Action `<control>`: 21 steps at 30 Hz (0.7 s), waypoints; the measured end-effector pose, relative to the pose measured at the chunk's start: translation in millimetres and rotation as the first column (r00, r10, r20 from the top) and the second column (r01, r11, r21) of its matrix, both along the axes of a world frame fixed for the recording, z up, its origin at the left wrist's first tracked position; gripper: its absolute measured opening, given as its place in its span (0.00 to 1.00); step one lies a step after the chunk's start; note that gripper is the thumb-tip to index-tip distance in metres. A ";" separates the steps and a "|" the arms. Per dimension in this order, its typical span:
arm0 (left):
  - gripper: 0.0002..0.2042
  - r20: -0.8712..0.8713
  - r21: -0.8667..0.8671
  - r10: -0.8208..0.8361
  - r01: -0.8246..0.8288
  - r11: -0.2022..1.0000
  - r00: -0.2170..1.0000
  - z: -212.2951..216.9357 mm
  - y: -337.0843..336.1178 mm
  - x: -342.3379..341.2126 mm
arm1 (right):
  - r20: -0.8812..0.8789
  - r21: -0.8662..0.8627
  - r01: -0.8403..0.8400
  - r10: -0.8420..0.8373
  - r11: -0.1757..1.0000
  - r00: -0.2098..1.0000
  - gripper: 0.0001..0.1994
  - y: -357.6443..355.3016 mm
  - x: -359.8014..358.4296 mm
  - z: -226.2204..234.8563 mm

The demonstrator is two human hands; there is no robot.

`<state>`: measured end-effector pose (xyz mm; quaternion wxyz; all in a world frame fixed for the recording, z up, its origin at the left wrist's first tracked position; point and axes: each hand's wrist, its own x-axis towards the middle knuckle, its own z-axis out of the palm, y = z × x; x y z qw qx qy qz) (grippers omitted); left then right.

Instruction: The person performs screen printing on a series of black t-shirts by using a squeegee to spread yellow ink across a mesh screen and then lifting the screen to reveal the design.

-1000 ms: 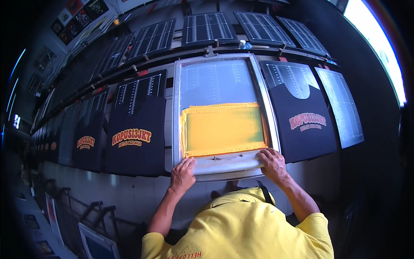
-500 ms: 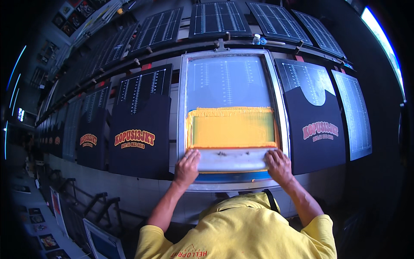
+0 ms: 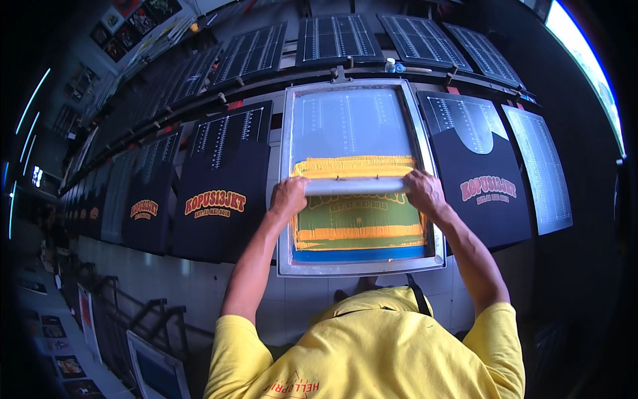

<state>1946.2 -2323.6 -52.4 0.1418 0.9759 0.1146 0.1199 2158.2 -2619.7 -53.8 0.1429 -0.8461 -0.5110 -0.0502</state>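
A squeegee with a pale metal holder spans a screen-printing frame. My left hand grips its left end, and the right end is held in my right hand; both hands are closed. Yellow-orange ink lies in a thick ridge just beyond the squeegee. On the near side, a lettered design shows through the green mesh, with a band of ink below it. The squeegee's blade is hidden. Through the far mesh, ruled markings and a dark garment's outline are faintly visible.
Boards with dark printed garments stand on both sides, one left and one right. A hinge clamp holds the frame's far edge. Beyond the rail are ruled boards and a small bottle.
Both hands have pushed the squeegee away from my body, from the near end to the middle of the screen. The broad yellow ink layer is swept off the design, which now shows.
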 end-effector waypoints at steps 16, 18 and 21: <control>0.11 0.045 0.087 -0.009 0.005 0.996 0.999 -7.4 -97.1 -119.6 | -0.025 -0.034 -0.035 0.034 0.999 0.999 0.21 -88.5 -119.9 -1.0; 0.11 0.051 0.069 -0.028 0.024 0.997 0.998 -8.4 -75.9 -97.7 | -0.048 -0.035 -0.024 0.022 0.999 0.999 0.19 -69.1 -100.7 -0.9; 0.13 0.045 0.074 -0.057 0.054 0.996 0.997 -17.2 -38.7 -62.9 | -0.034 -0.023 -0.009 0.008 1.000 0.999 0.16 -39.4 -66.7 -1.4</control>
